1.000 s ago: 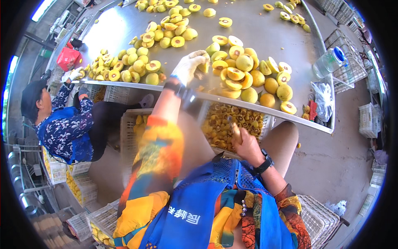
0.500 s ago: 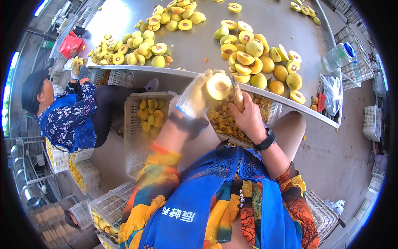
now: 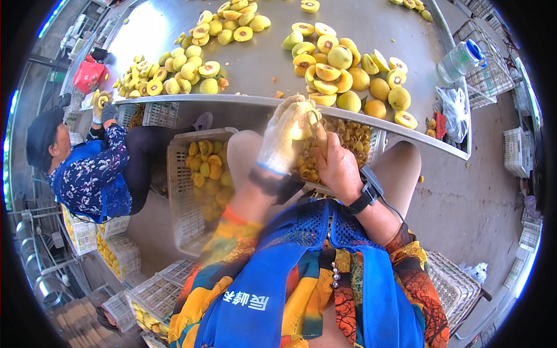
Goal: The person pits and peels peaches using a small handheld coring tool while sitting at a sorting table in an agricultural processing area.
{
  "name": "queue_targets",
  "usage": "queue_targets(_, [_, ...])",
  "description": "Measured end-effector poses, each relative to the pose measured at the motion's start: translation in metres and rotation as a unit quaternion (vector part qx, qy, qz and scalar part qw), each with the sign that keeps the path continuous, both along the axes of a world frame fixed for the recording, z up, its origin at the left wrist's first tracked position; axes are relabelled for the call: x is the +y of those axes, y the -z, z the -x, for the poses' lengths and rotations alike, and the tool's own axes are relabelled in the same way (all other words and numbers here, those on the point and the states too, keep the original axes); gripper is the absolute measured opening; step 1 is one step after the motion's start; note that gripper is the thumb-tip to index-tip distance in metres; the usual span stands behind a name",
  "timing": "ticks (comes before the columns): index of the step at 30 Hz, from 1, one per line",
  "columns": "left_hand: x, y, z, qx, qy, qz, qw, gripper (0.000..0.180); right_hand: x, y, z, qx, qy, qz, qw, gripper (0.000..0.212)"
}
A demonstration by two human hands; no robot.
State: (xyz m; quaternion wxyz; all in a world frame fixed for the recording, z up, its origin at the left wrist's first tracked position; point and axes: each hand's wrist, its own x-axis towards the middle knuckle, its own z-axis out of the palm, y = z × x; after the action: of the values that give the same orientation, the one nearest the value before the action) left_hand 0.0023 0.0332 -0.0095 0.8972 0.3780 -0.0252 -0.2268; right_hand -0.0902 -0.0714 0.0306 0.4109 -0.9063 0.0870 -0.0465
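My left hand (image 3: 282,136), in a white knitted glove, is closed around a yellow peach half (image 3: 304,125) just off the table's near edge. The fruit is tilted, and part of it is blurred and covered by the fingers. My bare right hand (image 3: 339,169) grips a small pitting tool by its wooden handle (image 3: 319,138). Its working end meets the peach half; the tip is hard to make out. Below both hands, between my knees, a crate (image 3: 378,142) holds many small yellow-brown pieces.
Halved peaches (image 3: 339,57) lie in piles on the metal table (image 3: 255,72). A crate of peach halves (image 3: 174,191) stands by my left knee. At the left, a person (image 3: 96,156) in a blue vest sits working. A clear jug (image 3: 458,64) and plastic bag (image 3: 454,113) are at right.
The peach half has turned from facing up with its cut side to a tilted position against the tool. My right hand has shifted slightly, and the whole view has moved a little.
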Motion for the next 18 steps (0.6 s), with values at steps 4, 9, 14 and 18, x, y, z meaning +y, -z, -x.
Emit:
queue_targets(4, [-0.008, -0.011, 0.007, 0.029, -0.025, 0.002, 0.999, 0.025, 0.004, 0.005, 0.002, 0.003, 0.018, -0.018, 1.0, 0.023])
queue_targets(9, [-0.011, 0.0, 0.01, 0.071, -0.028, 0.02, 0.997, 0.018, 0.004, 0.02, 0.006, 0.022, -0.017, -0.005, 1.0, 0.022])
queue_targets(14, [-0.01, 0.003, 0.005, 0.033, -0.002, -0.037, 0.999, 0.018, -0.001, 0.02, 0.004, 0.047, -0.042, 0.0, 0.998, 0.023])
queue_targets(18, [-0.011, -0.009, -0.004, 0.123, 0.034, -0.034, 0.991, 0.018, 0.004, 0.008, 0.0, 0.04, -0.022, -0.065, 0.997, 0.022])
